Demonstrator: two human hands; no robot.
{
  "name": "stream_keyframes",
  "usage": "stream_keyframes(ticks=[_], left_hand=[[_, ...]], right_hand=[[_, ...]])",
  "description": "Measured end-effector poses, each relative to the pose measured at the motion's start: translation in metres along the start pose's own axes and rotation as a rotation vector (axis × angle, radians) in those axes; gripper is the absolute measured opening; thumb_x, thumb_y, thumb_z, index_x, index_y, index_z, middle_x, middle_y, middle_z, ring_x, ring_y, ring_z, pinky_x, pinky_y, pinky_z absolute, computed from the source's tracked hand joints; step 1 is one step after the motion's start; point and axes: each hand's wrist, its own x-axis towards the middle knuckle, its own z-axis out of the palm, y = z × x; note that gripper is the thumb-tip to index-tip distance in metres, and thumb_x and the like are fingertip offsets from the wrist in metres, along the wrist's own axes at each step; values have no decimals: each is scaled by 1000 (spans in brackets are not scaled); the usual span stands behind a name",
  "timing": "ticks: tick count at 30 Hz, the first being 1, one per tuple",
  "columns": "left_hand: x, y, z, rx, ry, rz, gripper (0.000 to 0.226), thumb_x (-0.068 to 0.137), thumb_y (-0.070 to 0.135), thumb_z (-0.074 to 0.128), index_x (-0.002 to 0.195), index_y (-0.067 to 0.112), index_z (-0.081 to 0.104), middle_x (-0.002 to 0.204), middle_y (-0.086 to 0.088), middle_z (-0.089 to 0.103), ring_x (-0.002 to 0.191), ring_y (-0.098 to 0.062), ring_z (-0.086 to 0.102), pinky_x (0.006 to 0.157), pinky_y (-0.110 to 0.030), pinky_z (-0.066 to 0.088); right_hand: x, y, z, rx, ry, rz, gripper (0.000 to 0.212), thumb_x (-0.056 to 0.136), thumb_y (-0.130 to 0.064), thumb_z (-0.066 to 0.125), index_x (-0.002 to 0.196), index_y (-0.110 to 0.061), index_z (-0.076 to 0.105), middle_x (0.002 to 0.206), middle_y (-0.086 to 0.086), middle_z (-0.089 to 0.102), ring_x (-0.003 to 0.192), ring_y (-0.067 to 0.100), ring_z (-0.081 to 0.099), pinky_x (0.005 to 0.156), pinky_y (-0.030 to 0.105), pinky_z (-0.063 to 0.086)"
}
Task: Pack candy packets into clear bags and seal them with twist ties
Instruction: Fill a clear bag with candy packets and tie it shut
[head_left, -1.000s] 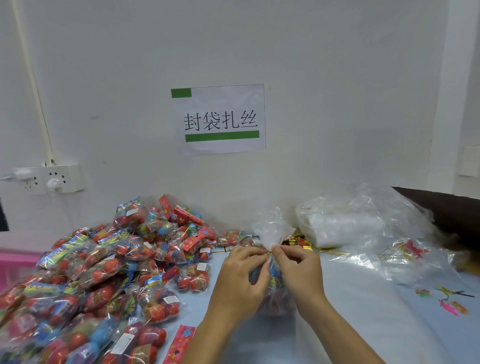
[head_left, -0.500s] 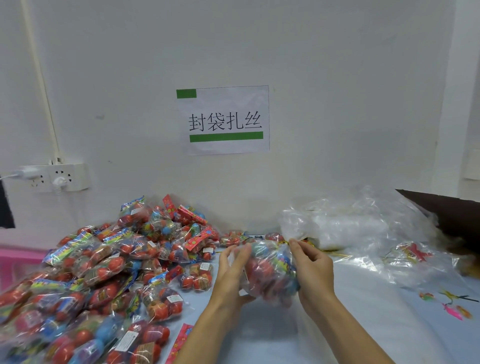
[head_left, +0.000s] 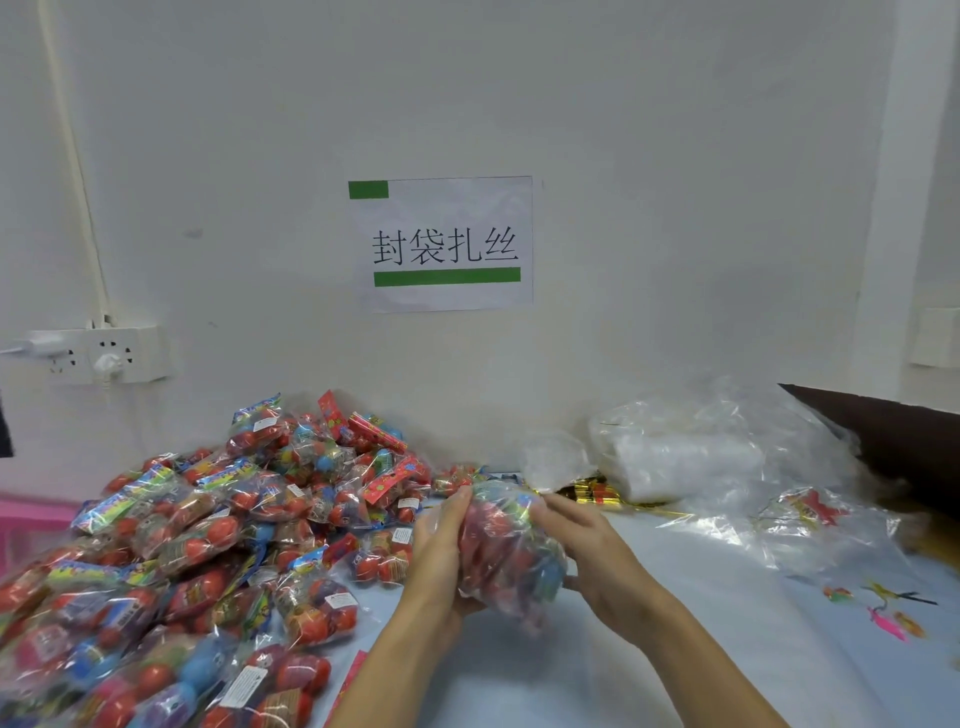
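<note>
A clear bag (head_left: 511, 556) stuffed with red and blue candy packets is held above the table between both hands. Its gathered top (head_left: 553, 460) sticks up toward the wall, tied with a gold twist tie. My left hand (head_left: 441, 551) cups the bag's left side with fingers wrapped against it. My right hand (head_left: 587, 540) holds the bag's right side, fingers curved along the plastic. A bundle of gold twist ties (head_left: 597, 491) lies just behind the bag.
A large heap of candy packets (head_left: 208, 545) covers the table's left half. A stack of clear bags (head_left: 691, 457) and loose plastic lie at the back right. A paper sign (head_left: 444, 244) hangs on the wall, a power strip (head_left: 98, 353) at left.
One second ago both hands pinched the twist tie at the bag's neck. They have since let go of the tie and now hold the bag's body, tilted over, closer to me.
</note>
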Motion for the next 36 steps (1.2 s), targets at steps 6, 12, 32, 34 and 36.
stream_keyframes(ticks=[6, 12, 32, 34, 36], left_hand=[[0, 1, -6, 145, 29, -10, 49, 84, 65, 59, 113, 26, 68, 104, -5, 76, 96, -33, 72, 78, -61, 57], [4, -11, -3, -77, -118, -40, 60, 93, 65, 40, 116, 19, 71, 110, -16, 72, 98, -39, 67, 86, -54, 51], [9, -13, 6, 52, -57, 43, 34, 102, 45, 40, 110, 19, 60, 109, -9, 65, 107, -34, 57, 87, -51, 42], [9, -14, 6, 55, -63, 43, 37, 102, 46, 39, 117, 18, 59, 110, -9, 64, 105, -34, 58, 87, -51, 43], [9, -15, 6, 66, -69, 48, 37, 102, 45, 40, 119, 17, 59, 110, -10, 64, 101, -34, 60, 84, -50, 45]], right_hand=[[-8, -3, -11, -48, -85, 93, 52, 73, -42, 84, 119, -28, 65, 116, 0, 73, 103, 24, 72, 80, 41, 60], [-9, -8, -28, -43, 1, 126, 35, 87, -24, 77, 116, -14, 61, 119, 11, 69, 96, 28, 71, 75, 41, 60], [-50, -131, -217, 949, 1262, -642, 25, 98, -28, 63, 113, -9, 55, 119, 12, 68, 86, 15, 74, 90, 45, 59], [-58, -132, -229, 944, 1154, -675, 32, 103, -27, 54, 131, -13, 52, 129, 11, 62, 110, 22, 68, 100, 45, 53], [-63, -127, -234, 853, 1090, -603, 46, 105, -25, 47, 149, -15, 37, 145, 10, 49, 123, 31, 55, 97, 41, 52]])
